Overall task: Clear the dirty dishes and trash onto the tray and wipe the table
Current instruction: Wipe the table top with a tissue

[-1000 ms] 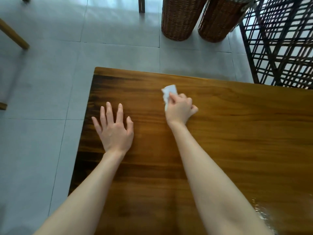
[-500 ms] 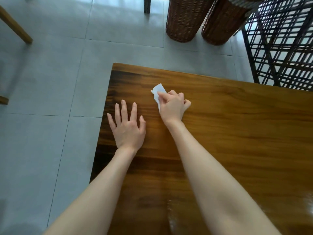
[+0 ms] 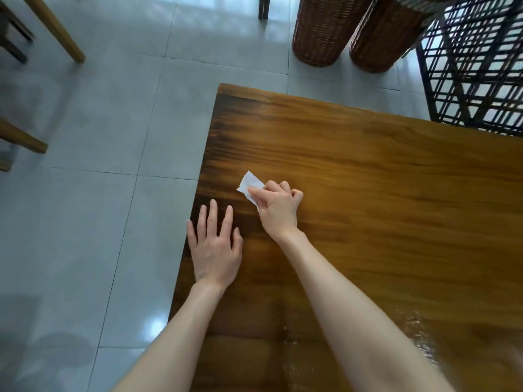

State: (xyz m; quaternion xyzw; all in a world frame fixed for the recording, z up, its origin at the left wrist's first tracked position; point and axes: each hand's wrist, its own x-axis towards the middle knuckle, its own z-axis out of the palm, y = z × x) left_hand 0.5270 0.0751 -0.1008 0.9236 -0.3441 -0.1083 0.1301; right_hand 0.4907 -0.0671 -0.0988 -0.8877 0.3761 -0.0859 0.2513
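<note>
A brown wooden table (image 3: 382, 193) fills the right and lower part of the head view, its left edge and far left corner showing. My right hand (image 3: 278, 209) grips a small white wipe (image 3: 250, 185) with curled fingers and presses it onto the tabletop near the left edge. My left hand (image 3: 215, 250) lies flat on the table just left of it, fingers straight and spread, at the table's left edge. No dishes, trash or tray are in view.
Two wicker baskets (image 3: 322, 29) (image 3: 387, 35) stand on the grey tiled floor beyond the table's far edge. A black lattice rack (image 3: 475, 60) is at the far right. Wooden chair legs (image 3: 53, 29) show at the top left. Wet streaks (image 3: 416, 329) shine near me.
My right hand has drawn the wipe toward me and toward the left edge. The left hand stays flat beside it. The view has shifted, so the table sits further right.
</note>
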